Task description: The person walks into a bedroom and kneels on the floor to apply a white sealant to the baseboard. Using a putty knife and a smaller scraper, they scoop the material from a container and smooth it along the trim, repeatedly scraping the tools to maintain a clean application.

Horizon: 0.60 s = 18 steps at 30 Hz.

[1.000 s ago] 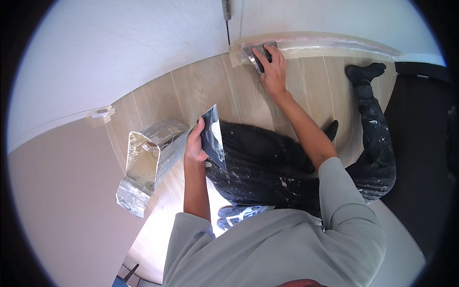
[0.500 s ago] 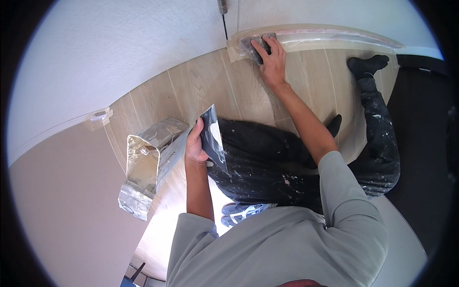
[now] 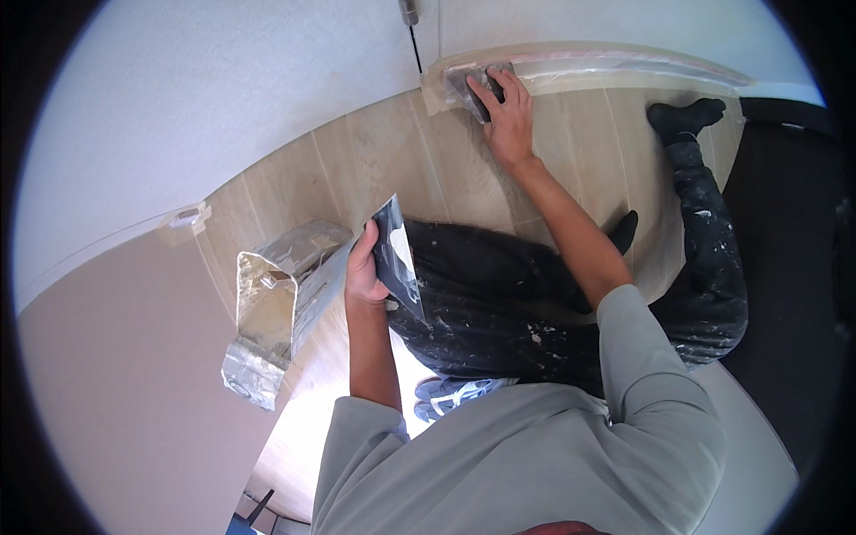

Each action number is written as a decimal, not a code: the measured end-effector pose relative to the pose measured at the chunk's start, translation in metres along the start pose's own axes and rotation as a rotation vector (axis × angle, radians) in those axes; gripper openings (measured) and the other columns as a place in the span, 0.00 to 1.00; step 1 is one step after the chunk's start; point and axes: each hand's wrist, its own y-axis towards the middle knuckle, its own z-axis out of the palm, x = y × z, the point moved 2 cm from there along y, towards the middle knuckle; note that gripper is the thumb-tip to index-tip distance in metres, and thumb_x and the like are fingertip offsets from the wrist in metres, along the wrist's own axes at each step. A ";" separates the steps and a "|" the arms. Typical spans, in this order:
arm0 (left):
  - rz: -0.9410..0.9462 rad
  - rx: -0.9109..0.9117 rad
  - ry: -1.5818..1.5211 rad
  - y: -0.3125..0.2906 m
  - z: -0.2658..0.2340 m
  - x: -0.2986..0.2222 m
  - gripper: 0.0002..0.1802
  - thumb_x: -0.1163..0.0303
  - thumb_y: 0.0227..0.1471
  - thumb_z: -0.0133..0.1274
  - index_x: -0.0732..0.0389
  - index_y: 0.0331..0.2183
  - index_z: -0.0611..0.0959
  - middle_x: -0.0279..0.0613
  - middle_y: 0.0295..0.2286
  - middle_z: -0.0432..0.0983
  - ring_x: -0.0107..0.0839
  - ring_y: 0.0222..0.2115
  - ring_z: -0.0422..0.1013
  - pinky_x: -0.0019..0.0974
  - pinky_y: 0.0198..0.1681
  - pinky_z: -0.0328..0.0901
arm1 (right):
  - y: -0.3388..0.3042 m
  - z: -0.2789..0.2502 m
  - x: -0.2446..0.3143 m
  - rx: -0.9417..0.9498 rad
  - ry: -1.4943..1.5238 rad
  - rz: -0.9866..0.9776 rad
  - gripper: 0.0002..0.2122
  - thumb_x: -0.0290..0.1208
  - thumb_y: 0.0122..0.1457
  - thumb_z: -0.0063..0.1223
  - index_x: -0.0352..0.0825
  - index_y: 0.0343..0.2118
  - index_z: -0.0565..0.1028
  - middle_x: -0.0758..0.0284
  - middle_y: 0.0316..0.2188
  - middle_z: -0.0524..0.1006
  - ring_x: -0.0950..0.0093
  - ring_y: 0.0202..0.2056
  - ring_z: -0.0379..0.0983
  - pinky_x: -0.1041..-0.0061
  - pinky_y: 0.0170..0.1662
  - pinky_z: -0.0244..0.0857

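My right hand (image 3: pixel 510 116) reaches forward, fingers wrapped over the dark handle of a finishing trowel (image 3: pixel 459 87). Its smeared metal blade lies against the left end of a taped strip (image 3: pixel 588 67) at the foot of the white wall. Nearer to me, my left hand (image 3: pixel 363 272) grips a dark flat plastering board (image 3: pixel 389 254) by its left edge, thumb along its upper part. A dab of white filler (image 3: pixel 403 250) sits on that board. Just left of this hand lies a silvery bag (image 3: pixel 314 254), its mouth open and its inside coated beige.
Wood-look flooring (image 3: pixel 374 156) runs up to the curved wall base. My paint-spattered black trousers (image 3: pixel 499 303) and black-socked foot (image 3: pixel 687 120) lie across it. A taped patch (image 3: pixel 185 218) is at the left wall. Blue shoes (image 3: pixel 437 397) sit near my torso; a black surface (image 3: pixel 785 267) fills the right.
The view has shifted very slightly. Both hands keep their places and their holds on the trowel and the board.
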 end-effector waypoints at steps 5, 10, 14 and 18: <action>-0.003 0.026 0.019 0.000 0.001 -0.001 0.28 0.47 0.64 0.41 0.63 0.28 0.76 0.42 0.19 0.69 0.32 0.14 0.65 0.33 0.16 0.60 | -0.001 0.003 0.002 0.057 -0.011 0.022 0.35 0.13 0.40 0.56 0.49 0.56 0.73 0.62 0.57 0.65 0.59 0.61 0.57 0.59 0.60 0.53; 0.003 0.004 0.002 0.001 0.003 -0.001 0.28 0.47 0.63 0.42 0.63 0.28 0.76 0.41 0.18 0.69 0.32 0.14 0.65 0.33 0.15 0.60 | -0.003 -0.004 0.004 0.063 0.002 0.022 0.35 0.12 0.40 0.55 0.47 0.55 0.73 0.61 0.57 0.65 0.58 0.61 0.57 0.59 0.61 0.53; -0.016 0.042 -0.004 0.003 -0.005 0.000 0.27 0.47 0.63 0.42 0.63 0.29 0.76 0.41 0.19 0.69 0.32 0.14 0.65 0.33 0.15 0.60 | 0.012 -0.015 0.012 0.052 0.010 0.020 0.35 0.12 0.39 0.55 0.47 0.55 0.73 0.61 0.56 0.65 0.58 0.60 0.57 0.59 0.60 0.53; -0.007 0.015 -0.005 0.003 -0.004 0.000 0.27 0.46 0.63 0.42 0.63 0.29 0.77 0.41 0.19 0.69 0.32 0.14 0.65 0.33 0.15 0.61 | 0.018 -0.015 0.015 0.031 0.053 0.038 0.37 0.09 0.36 0.52 0.47 0.54 0.73 0.63 0.55 0.67 0.58 0.59 0.59 0.59 0.58 0.55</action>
